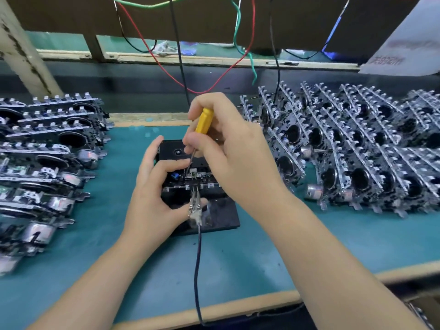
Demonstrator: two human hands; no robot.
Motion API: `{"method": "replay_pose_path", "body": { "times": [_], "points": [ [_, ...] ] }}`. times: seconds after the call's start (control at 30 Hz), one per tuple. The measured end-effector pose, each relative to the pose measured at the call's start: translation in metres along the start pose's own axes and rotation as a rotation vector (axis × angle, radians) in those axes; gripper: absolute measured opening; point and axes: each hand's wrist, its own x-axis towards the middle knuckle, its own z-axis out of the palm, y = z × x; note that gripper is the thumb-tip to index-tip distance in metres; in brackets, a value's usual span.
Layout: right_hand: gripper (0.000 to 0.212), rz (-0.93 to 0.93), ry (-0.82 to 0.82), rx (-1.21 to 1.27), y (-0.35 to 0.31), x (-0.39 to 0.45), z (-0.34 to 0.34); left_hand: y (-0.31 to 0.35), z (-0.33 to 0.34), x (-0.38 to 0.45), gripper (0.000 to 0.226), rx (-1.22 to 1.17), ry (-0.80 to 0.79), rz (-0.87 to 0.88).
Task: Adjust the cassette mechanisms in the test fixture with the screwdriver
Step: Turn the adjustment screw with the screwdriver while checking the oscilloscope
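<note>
**One mechanism in the fixture, one screwdriver on it**

The landmark is the black test fixture (215, 216), a single dark block sitting on the green mat (250, 253) at the middle of the bench. One cassette mechanism (190, 173) sits on it, partly hidden by both hands.

The right hand (228, 148) comes in from the fixture's right, its fingers curled round the one yellow-handled screwdriver (202, 121). The thin shaft runs down and slightly left to the middle of the mechanism; the tip itself is too small to make out.

The left hand (154, 189) grips the fixture's left side, fingers curled over the mechanism's edge, thumb down at the near edge.

One metal clip (195, 207) is fastened at the fixture's near edge, and one dark lead (197, 270) trails from it toward the bench front.

Left of the fixture lies a pile of mechanisms (47, 163); right of it stand rows of more mechanisms (357, 148). Neither group can be counted exactly, since they overlap. Behind the fixture hang loose wires: at least one red wire (214, 88), one green (253, 65) and two black.
</note>
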Motion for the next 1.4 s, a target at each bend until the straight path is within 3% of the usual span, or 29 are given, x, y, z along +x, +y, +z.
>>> {"method": "replay_pose_path", "body": {
  "times": [1.07, 1.4],
  "points": [
    [0.026, -0.098, 0.044, -0.008, 0.010, 0.001, -0.003, 0.009, -0.002, -0.001, 0.072, 0.020, 0.001, -0.066],
    [0.020, -0.105, 0.137, -0.086, 0.006, -0.002, 0.001, 0.010, -0.004, -0.001, 0.073, 0.021, -0.005, -0.085]
  ]
}}
